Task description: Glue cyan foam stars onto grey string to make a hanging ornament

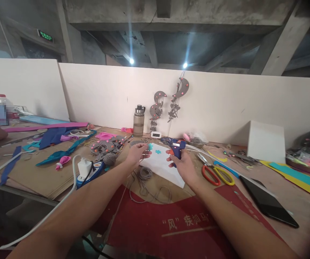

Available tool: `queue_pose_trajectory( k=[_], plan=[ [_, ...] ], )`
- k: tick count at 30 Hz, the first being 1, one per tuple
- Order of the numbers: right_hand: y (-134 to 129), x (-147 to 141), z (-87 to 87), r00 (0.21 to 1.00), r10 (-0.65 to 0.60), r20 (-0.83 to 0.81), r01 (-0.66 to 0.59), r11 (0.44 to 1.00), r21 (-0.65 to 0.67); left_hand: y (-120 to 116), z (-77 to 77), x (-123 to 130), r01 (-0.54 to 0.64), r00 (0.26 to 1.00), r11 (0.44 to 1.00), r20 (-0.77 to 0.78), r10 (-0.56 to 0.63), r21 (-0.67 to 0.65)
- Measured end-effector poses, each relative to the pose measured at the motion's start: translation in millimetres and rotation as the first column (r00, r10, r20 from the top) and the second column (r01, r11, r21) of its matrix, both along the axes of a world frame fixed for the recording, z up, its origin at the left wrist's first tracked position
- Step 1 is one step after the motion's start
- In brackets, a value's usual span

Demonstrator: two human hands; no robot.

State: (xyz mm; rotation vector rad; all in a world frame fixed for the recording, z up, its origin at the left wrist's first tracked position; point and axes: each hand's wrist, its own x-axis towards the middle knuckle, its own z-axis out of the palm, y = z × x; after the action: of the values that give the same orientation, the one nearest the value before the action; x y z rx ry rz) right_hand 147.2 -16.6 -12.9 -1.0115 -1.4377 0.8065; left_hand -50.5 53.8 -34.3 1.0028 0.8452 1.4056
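while two hands (186, 168) work, one glue gun (177, 145)

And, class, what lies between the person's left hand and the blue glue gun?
In the head view, a small teal cut-out lies on a white sheet, between the left hand and the blue glue gun.

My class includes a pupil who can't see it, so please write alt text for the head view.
A person's right grip holds a blue glue gun and the left grip a small teal piece, with a white sheet bearing a teal cutout between them. Coiled gray cord lies nearer the person; scissors lie to the right.
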Motion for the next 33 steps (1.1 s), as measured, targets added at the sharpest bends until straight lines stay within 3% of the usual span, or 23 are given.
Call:
queue_pose_trajectory(
  k=[8, 15, 25, 33],
  plan=[
    [-12.8, -4.8, 4.2, 0.973, -0.081, 0.215, 0.062, 0.994, 0.094, -7.1, 5.1, 9.9, -0.048, 0.999, 0.989, -0.018, 0.051, 0.139],
    [-15.4, -4.4, 3.6, 0.907, -0.188, 0.376, 0.150, 0.980, 0.129, -17.1, 10.1, 14.4, -0.034, 0.999, 0.994, -0.010, 0.035, 0.103],
    [-18.9, -6.2, 4.4, 0.862, -0.220, 0.456, 0.173, 0.974, 0.144, -16.2, 16.6, 15.2, -0.028, 0.995, 0.998, 0.101, 0.021, 0.060],
    [-26.4, -11.3, 9.9, 0.864, -0.191, 0.466, 0.158, 0.981, 0.109, -18.1, 17.5, 14.7, -0.073, 0.996, 0.995, 0.051, 0.070, 0.061]
  ],
)
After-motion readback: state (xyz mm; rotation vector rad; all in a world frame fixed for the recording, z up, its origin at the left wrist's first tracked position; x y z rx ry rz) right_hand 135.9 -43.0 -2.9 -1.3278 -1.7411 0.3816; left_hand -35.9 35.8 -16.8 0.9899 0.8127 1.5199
